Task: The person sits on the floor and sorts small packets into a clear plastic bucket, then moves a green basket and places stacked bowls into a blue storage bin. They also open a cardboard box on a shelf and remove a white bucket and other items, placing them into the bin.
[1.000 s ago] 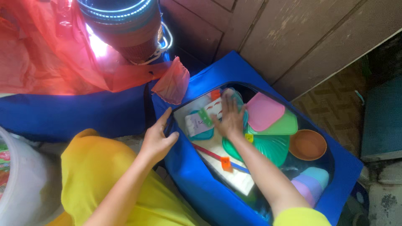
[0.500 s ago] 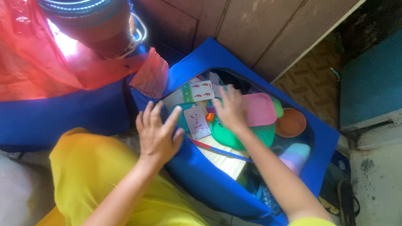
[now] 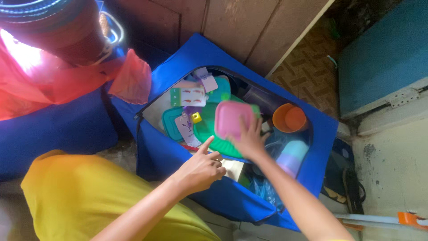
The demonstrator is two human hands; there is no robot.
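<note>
An open blue fabric bag (image 3: pixel 178 58) lies on the floor, full of plastic toys and cards. My right hand (image 3: pixel 249 139) rests with spread fingers on a pink square lid (image 3: pixel 229 118) that lies over a green plate (image 3: pixel 209 134). My left hand (image 3: pixel 201 167) hovers at the bag's near edge, index finger pointing toward the green plate and the other fingers curled, holding nothing. Picture cards (image 3: pixel 191 96) and a small yellow block (image 3: pixel 196 117) lie just beyond it.
An orange cup (image 3: pixel 290 118) and a pastel tumbler (image 3: pixel 292 156) sit in the bag's right side. A red plastic sheet (image 3: pixel 67 80) and a dark round container (image 3: pixel 49 27) are at upper left. My yellow-clad knee (image 3: pixel 80 196) is below. Wooden boards (image 3: pixel 240 22) stand behind.
My right hand has shifted rightward onto the pink lid. My left hand has gone from flat and spread on the bag's edge to curled with one finger pointing. The view has shifted.
</note>
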